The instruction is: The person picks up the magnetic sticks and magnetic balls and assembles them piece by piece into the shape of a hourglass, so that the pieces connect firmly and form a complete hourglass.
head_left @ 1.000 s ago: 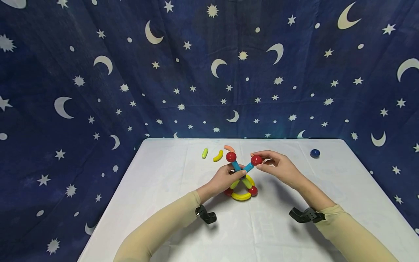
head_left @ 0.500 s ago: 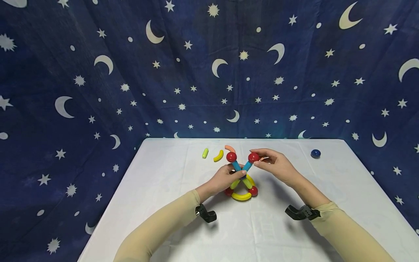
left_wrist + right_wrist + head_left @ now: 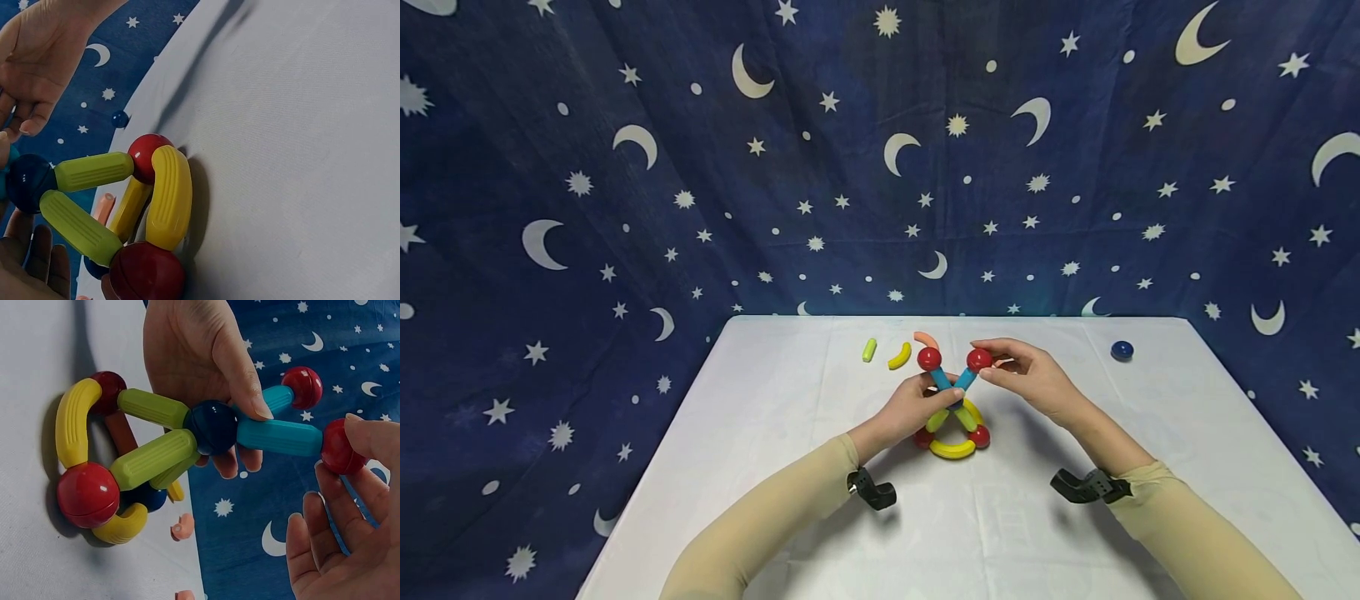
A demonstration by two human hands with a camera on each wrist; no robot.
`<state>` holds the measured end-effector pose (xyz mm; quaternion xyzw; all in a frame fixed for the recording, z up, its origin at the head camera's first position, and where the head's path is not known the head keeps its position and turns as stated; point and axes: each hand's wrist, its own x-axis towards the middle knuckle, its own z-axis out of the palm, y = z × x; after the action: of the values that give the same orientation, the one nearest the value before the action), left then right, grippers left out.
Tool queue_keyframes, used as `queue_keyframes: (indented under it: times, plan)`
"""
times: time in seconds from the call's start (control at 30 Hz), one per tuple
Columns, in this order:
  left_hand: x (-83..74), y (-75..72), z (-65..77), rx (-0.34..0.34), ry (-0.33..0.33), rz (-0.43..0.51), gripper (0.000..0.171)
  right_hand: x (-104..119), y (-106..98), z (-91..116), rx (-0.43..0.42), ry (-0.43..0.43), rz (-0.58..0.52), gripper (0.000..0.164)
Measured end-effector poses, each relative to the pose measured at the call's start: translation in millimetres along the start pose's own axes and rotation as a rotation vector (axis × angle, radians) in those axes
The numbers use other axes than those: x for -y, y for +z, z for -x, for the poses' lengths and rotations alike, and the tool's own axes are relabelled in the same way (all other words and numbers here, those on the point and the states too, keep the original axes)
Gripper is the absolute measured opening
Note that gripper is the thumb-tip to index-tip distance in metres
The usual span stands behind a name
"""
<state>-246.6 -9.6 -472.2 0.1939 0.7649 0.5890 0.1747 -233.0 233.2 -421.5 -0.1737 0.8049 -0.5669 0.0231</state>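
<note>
A ball-and-stick construction toy stands on the white table. Its base has red balls [image 3: 979,437] and curved yellow sticks [image 3: 170,197]; green sticks [image 3: 94,172] rise from it to a dark blue ball [image 3: 214,427]. Two light blue sticks [image 3: 281,438] branch out above in a V, each tipped with a red ball. My left hand [image 3: 904,415] grips the toy around the dark blue ball, thumb on a light blue stick. Between thumb and fingers, my right hand [image 3: 1037,383] pinches the right upper red ball [image 3: 340,447], which touches its stick.
Behind the toy lie a short green stick [image 3: 869,350], a curved yellow stick [image 3: 899,357] and a curved orange stick [image 3: 927,340]. A loose dark blue ball [image 3: 1122,351] sits at the back right of the table [image 3: 1015,517]. A starry blue cloth [image 3: 850,167] hangs behind.
My right hand has moved slightly left with the red ball, and the right light blue stick now leans more steeply upward. The left hand has kept its place.
</note>
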Motion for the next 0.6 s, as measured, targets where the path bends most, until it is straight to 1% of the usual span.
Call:
queue_keyframes:
  times: [0.2, 0.6]
  plan:
    - [1.6, 0.2, -1.2, -0.012, -0.003, 0.017, 0.034, -1.5, 0.7, -0.7, -0.003, 0.000, -0.003, 0.045]
    - [1.9, 0.7, -1.8, -0.005, -0.006, 0.037, 0.034, -0.1, 2.1, -0.7, -0.011, 0.017, 0.000, 0.047]
